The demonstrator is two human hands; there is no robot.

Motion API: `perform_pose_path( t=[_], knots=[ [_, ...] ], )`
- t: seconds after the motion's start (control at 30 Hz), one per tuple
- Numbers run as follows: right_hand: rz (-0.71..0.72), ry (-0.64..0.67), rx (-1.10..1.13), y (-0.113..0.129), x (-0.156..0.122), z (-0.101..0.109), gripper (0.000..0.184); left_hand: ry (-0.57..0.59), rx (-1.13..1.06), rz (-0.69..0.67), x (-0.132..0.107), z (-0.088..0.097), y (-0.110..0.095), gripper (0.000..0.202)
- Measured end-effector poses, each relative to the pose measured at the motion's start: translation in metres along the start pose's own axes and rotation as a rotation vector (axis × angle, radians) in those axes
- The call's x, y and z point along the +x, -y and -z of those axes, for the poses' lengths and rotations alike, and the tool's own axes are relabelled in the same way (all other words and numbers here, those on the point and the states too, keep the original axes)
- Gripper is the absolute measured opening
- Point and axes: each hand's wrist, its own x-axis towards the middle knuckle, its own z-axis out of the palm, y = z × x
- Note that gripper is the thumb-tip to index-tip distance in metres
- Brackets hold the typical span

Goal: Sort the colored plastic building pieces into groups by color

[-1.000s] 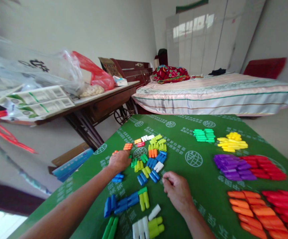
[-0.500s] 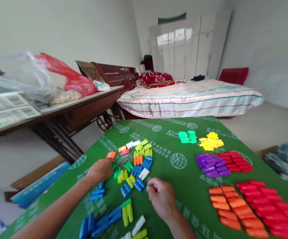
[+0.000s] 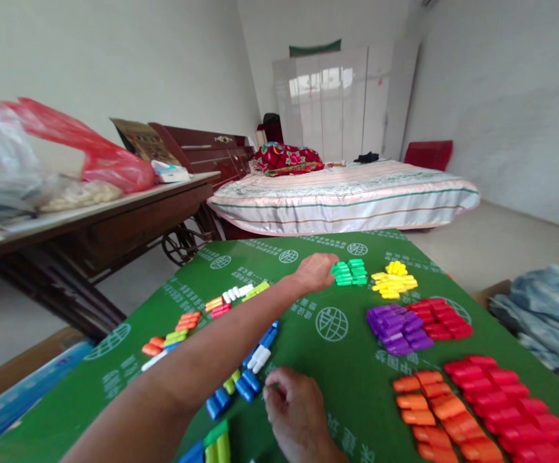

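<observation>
My left hand (image 3: 314, 272) reaches far across the board, its fingers closed at the left edge of a group of small green plastic pieces shaped like pen caps (image 3: 350, 272). Whatever the fingertips hold is hidden. My left forearm covers much of the loose mixed-colour arrangement. In front of me my right hand (image 3: 297, 411) rests with fingers curled and nothing visible in them. Just beyond it lie white cap-like pieces (image 3: 259, 359) and blue cap-like pieces (image 3: 247, 384).
Yellow pieces (image 3: 394, 281), purple pieces (image 3: 399, 329), dark red pieces (image 3: 439, 319), orange pieces (image 3: 446, 411) and bright red pieces (image 3: 513, 406) lie grouped on the green board (image 3: 298, 334). A sewing-machine table (image 3: 115, 215) stands left; a bed (image 3: 347, 199) lies beyond.
My left hand has moved from the left-hand arrangement, far right to the green group. My right hand stays near the front, fingers still curled. The view has shifted rightward.
</observation>
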Motion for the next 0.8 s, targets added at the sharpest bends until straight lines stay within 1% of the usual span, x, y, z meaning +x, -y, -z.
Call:
perform_pose_path(
  t=[0.07,0.13,0.2,0.27,0.37,0.47,0.6,0.7,0.8],
  knots=[
    [0.010,-0.002,-0.031,0.001,0.000,0.000,0.020,0.001,0.012,-0.055,0.031,-0.002,-0.018,0.034],
    [0.011,-0.006,-0.050,0.001,0.000,-0.001,0.020,0.012,0.028,-0.093,0.055,-0.005,-0.030,0.034],
    [0.008,-0.023,-0.062,0.001,0.000,-0.002,0.019,0.026,0.047,-0.114,0.072,-0.008,-0.037,0.033],
    [0.004,-0.047,-0.074,0.002,0.000,-0.004,0.019,0.041,0.064,-0.126,0.084,-0.012,-0.041,0.032],
    [0.007,-0.060,-0.096,0.002,-0.001,-0.005,0.019,0.063,0.086,-0.139,0.091,-0.018,-0.043,0.031],
    [0.006,-0.073,-0.120,0.002,-0.001,-0.005,0.020,0.078,0.100,-0.154,0.092,-0.021,-0.045,0.031],
    [0.012,-0.067,-0.125,0.002,-0.001,-0.004,0.019,0.073,0.102,-0.149,0.093,-0.021,-0.045,0.031],
    [0.008,-0.041,-0.107,0.002,0.001,-0.003,0.019,0.047,0.087,-0.125,0.096,-0.015,-0.037,0.034],
    [0.002,-0.003,-0.093,0.003,0.002,-0.001,0.018,0.010,0.064,-0.090,0.097,-0.008,-0.023,0.038]
  ],
)
